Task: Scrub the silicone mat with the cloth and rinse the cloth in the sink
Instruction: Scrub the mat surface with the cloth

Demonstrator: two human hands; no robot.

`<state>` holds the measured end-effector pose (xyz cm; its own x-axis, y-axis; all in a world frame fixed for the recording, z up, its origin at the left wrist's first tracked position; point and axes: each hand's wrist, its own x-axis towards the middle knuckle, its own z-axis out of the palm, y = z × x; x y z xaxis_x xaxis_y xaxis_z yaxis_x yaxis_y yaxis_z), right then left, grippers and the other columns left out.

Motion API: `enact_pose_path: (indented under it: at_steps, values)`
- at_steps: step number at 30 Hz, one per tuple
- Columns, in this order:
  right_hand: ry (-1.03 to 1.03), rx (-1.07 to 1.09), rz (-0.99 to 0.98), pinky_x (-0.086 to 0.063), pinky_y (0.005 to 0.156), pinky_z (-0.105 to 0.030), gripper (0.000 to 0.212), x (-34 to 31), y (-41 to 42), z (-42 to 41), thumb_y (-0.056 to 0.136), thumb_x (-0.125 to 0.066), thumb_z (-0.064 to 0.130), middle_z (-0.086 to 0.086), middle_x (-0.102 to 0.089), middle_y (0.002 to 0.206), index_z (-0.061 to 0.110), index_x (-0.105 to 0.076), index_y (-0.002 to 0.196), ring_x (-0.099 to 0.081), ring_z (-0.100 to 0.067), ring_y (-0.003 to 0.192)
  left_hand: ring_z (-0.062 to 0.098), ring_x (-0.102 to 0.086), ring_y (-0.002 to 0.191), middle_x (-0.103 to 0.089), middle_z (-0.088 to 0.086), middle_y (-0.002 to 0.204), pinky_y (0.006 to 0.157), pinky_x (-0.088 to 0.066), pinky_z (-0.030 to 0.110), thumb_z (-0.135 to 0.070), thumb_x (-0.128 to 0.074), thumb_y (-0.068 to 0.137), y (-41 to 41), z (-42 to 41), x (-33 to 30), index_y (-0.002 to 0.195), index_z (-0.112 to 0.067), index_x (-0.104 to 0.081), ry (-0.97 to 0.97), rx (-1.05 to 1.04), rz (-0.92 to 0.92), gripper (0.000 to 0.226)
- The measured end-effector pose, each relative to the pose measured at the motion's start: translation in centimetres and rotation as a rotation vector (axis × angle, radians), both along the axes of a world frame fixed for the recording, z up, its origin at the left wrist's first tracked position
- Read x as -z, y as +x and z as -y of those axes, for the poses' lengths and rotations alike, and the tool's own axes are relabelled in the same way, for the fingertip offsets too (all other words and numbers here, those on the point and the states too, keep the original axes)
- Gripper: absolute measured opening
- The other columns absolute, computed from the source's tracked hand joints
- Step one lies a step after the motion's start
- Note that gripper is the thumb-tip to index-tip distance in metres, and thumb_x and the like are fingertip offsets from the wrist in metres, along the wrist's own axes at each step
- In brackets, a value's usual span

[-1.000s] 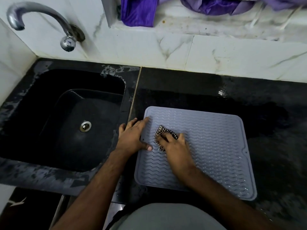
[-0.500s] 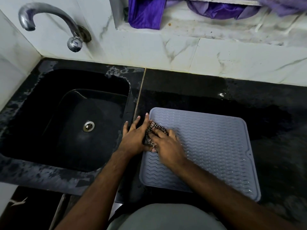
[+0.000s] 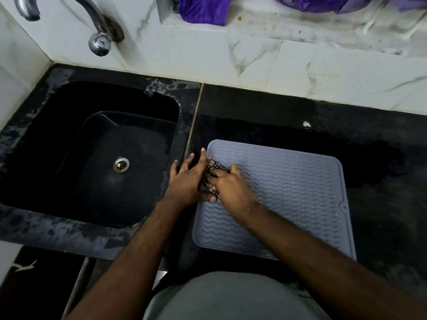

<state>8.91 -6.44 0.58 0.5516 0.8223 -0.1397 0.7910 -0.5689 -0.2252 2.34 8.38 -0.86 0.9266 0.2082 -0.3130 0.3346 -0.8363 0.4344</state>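
Note:
A grey silicone mat [image 3: 288, 192] with a wavy ribbed surface lies flat on the black counter, right of the sink. A small dark checked cloth [image 3: 211, 175] is bunched at the mat's left edge, mostly hidden. My right hand [image 3: 231, 189] presses down on the cloth with curled fingers. My left hand [image 3: 187, 179] lies flat with fingers spread at the mat's left edge, touching the cloth and my right hand. The black sink [image 3: 97, 155] sits just left of my hands, its drain [image 3: 120, 165] visible.
A chrome tap [image 3: 97, 26] juts from the white tiled wall above the sink's back left. Purple fabric [image 3: 203, 10] hangs over a ledge behind the counter. The black counter [image 3: 381, 162] looks wet around the mat. The counter's front edge runs just below the mat.
My right hand has slid the cloth leftward across the mat to its left edge, up against my left hand. My left hand has stayed at that edge.

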Motion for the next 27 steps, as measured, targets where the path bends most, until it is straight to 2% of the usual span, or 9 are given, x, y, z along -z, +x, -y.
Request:
enact_pose_path:
  at_steps: [3,5,9,12,15,17,20,27]
  values:
    - [0.018,-0.013,0.001,-0.044,0.09,-0.036,0.04,-0.3,0.3,1.1,0.097,-0.061,0.02,0.007,-0.057,0.141,0.026,-0.061,0.136,-0.044,-0.025,0.103,0.017,0.006,0.156,-0.007,-0.018,0.168,0.121,0.012,0.055,-0.065,-0.082,0.063,0.1,0.2,-0.3,0.162,-0.026,0.006,0.009,0.0,-0.011,0.138]
    - [0.037,0.023,-0.027,-0.046,0.088,-0.037,0.039,-0.2,0.3,1.1,0.097,-0.06,0.017,0.008,-0.058,0.142,0.027,-0.062,0.135,-0.041,-0.025,0.101,0.018,0.005,0.156,-0.008,-0.016,0.169,0.121,0.012,0.056,-0.063,-0.083,0.063,0.1,0.2,-0.3,0.162,-0.029,0.004,0.008,-0.003,-0.014,0.136]
    - [-0.059,0.048,-0.006,-0.045,0.093,-0.043,0.035,-0.6,-0.3,-0.1,0.092,-0.064,0.024,0.011,-0.055,0.137,0.026,-0.063,0.128,-0.036,-0.029,0.115,0.019,0.003,0.156,-0.018,-0.014,0.167,0.121,0.009,0.058,-0.058,-0.084,0.067,0.2,0.4,-0.6,0.161,-0.027,0.008,0.033,-0.002,-0.027,0.135]
    - [-0.097,0.072,-0.004,-0.047,0.092,-0.043,0.032,-0.9,-0.4,-0.6,0.088,-0.07,0.031,0.011,-0.059,0.128,0.028,-0.067,0.12,-0.034,-0.027,0.113,0.019,0.001,0.156,-0.022,-0.012,0.166,0.121,0.008,0.059,-0.062,-0.08,0.069,0.1,0.4,-0.6,0.162,-0.028,0.004,0.07,0.016,-0.02,0.13]
    - [-0.114,0.074,0.0,-0.049,0.089,-0.039,0.031,-0.6,0.2,0.5,0.09,-0.068,0.018,0.012,-0.063,0.121,0.032,-0.069,0.118,-0.038,-0.025,0.109,0.019,0.002,0.156,-0.02,-0.013,0.167,0.12,0.008,0.059,-0.065,-0.078,0.07,-0.1,0.4,-0.5,0.162,-0.029,0.001,0.074,0.023,-0.021,0.127]
    - [-0.07,0.056,0.007,-0.049,0.09,-0.04,0.04,-0.3,0.5,1.4,0.09,-0.067,0.011,0.014,-0.061,0.13,0.033,-0.067,0.124,-0.039,-0.026,0.11,0.019,0.002,0.156,-0.019,-0.013,0.167,0.12,0.008,0.06,-0.065,-0.078,0.069,0.0,0.5,-0.7,0.162,-0.029,0.002,0.076,0.024,-0.038,0.128]
    - [-0.01,0.148,-0.035,-0.046,0.097,-0.039,0.042,-0.2,0.3,1.6,0.092,-0.067,0.014,0.015,-0.059,0.132,0.036,-0.066,0.128,-0.04,-0.024,0.112,0.02,0.002,0.156,-0.024,-0.01,0.166,0.121,0.006,0.061,-0.064,-0.08,0.069,0.2,0.7,-0.6,0.161,-0.028,0.002,0.084,0.028,-0.044,0.128]
    - [-0.025,0.148,-0.031,-0.048,0.091,-0.039,0.039,-0.3,0.9,2.1,0.091,-0.069,0.02,0.017,-0.064,0.125,0.039,-0.067,0.124,-0.038,-0.018,0.106,0.02,0.002,0.156,-0.027,-0.009,0.165,0.121,0.008,0.059,-0.06,-0.081,0.069,0.6,0.8,-1.0,0.161,-0.028,0.003,0.086,0.006,-0.06,0.128]
